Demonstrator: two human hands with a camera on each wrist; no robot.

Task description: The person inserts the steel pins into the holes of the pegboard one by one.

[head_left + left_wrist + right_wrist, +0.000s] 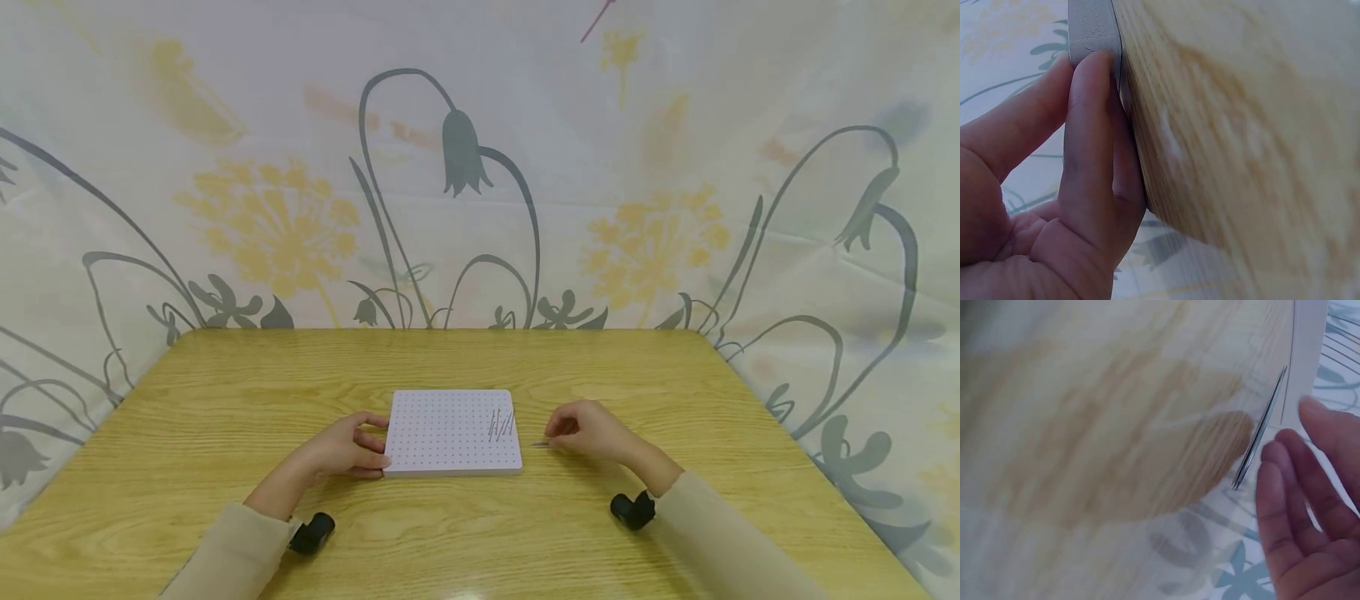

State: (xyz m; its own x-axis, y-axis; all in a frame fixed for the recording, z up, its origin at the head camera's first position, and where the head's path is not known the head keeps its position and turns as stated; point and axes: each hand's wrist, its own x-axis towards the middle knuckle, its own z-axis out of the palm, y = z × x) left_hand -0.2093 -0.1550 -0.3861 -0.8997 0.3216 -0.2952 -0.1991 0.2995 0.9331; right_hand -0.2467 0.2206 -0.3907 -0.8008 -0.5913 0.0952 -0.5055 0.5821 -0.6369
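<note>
A white pegboard with a grid of small holes lies on the wooden table. Several thin pins stand slanted in its right part. My left hand holds the board at its left side, with the thumb on the near corner; the left wrist view has its fingertips at the board's edge. To the right of the board, my right hand is beside a few loose thin metal pins. Its fingers are loosely bent, the thumb apart from them, and the pins lie just beyond the fingertips.
The wooden table extends around the board on every side. Behind it hangs a floral-patterned cloth, which also borders both sides. Black wrist cameras are worn at both sleeves, close above the table.
</note>
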